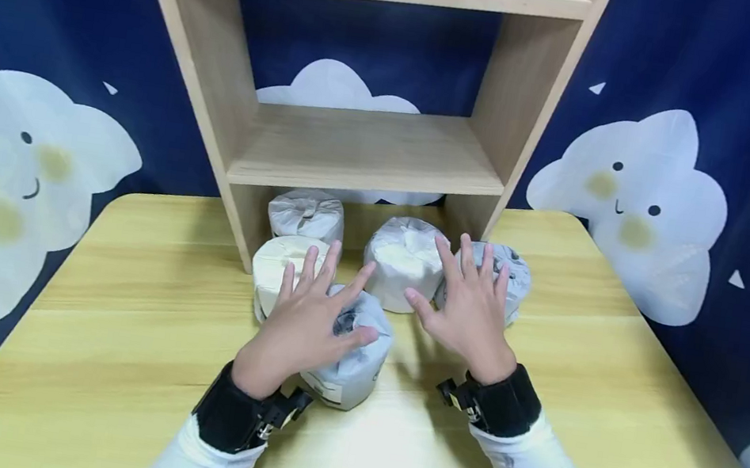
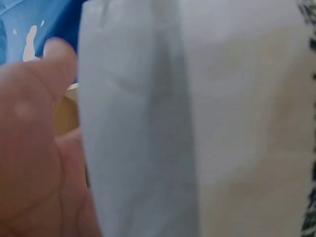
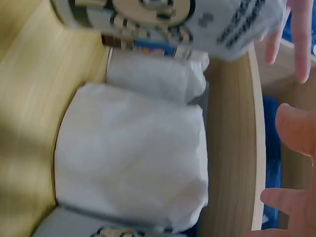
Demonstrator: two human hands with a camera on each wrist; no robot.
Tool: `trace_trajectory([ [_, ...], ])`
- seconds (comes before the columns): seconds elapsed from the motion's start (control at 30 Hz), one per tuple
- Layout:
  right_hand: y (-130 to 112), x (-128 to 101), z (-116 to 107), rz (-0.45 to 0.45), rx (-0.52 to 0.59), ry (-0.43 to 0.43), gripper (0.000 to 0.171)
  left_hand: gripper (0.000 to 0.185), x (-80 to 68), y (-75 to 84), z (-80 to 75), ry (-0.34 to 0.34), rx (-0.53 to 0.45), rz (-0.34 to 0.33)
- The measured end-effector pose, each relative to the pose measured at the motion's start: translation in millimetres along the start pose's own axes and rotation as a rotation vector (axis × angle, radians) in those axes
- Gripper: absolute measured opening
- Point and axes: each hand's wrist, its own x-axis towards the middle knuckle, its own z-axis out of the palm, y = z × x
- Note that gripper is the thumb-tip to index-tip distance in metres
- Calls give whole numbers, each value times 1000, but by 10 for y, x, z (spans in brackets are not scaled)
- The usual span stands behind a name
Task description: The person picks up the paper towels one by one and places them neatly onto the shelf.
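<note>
Several wrapped toilet paper rolls stand upright on the table. In the head view my left hand (image 1: 300,327) spreads its fingers over a cream roll (image 1: 273,264) and the front grey-blue roll (image 1: 355,375). That grey-blue wrapper (image 2: 138,123) fills most of the left wrist view, with my thumb beside it. My right hand (image 1: 471,315), fingers spread, overlaps the right grey-blue roll (image 1: 517,278). Left of it stands a white roll (image 1: 400,261), large in the right wrist view too. Another white roll (image 1: 306,212) stands behind the cream one. Neither hand grips anything.
A pale wooden shelf unit (image 1: 372,150) rises at the back, its lower board above the rear rolls. The wooden table (image 1: 117,326) extends to both sides. A dark blue curtain (image 1: 658,66) with cloud prints hangs behind.
</note>
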Motion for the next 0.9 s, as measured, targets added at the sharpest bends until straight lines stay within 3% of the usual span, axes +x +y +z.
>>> trace_trajectory([
  [0.2,171,63,35,9,35,76,83,86,-30,-39,-39,-54,-17,179],
  [0.3,291,54,67,-6,43,111,80,88,-18,-37,-20,-55,-18,237],
  [0.63,604,5,237,-135,30,322,65,84,29,-67,62,-8,-30,296],
  [0.9,730,54,286,-150,-35,376,63,83,76,-69,130,4,-42,316],
])
